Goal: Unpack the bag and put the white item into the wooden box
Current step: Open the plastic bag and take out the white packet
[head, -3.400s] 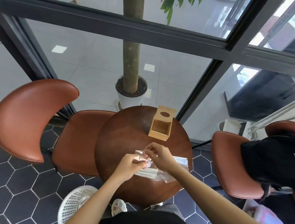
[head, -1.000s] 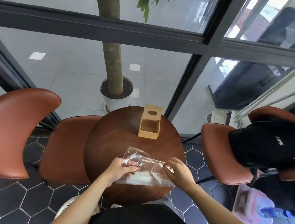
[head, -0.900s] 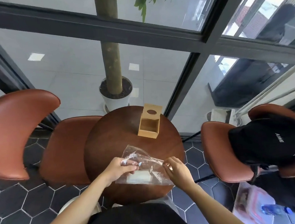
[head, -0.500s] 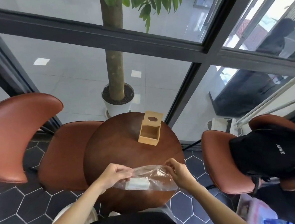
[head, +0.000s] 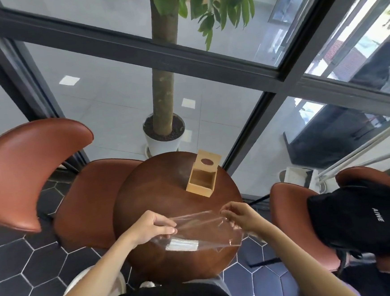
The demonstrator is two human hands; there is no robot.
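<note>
A clear plastic bag [head: 203,231] is stretched flat just above the near half of the round wooden table [head: 155,193]. My left hand [head: 152,226] pinches its left edge and my right hand [head: 238,215] pinches its right edge. Inside the bag, near its lower left, lies a flat white item [head: 182,245]. A light wooden box [head: 203,177] stands at the far side of the table, with an open front compartment and a round hole in its top.
Brown leather chairs stand left [head: 52,182] and right [head: 293,224] of the table; a black backpack [head: 358,214] sits on the right one. A potted tree [head: 165,136] stands behind glass beyond the table. A white basket [head: 92,282] sits on the floor under my left arm.
My hands have moved apart and pulled the crumpled bag out wide and flat. The white item has slid toward the bag's lower left.
</note>
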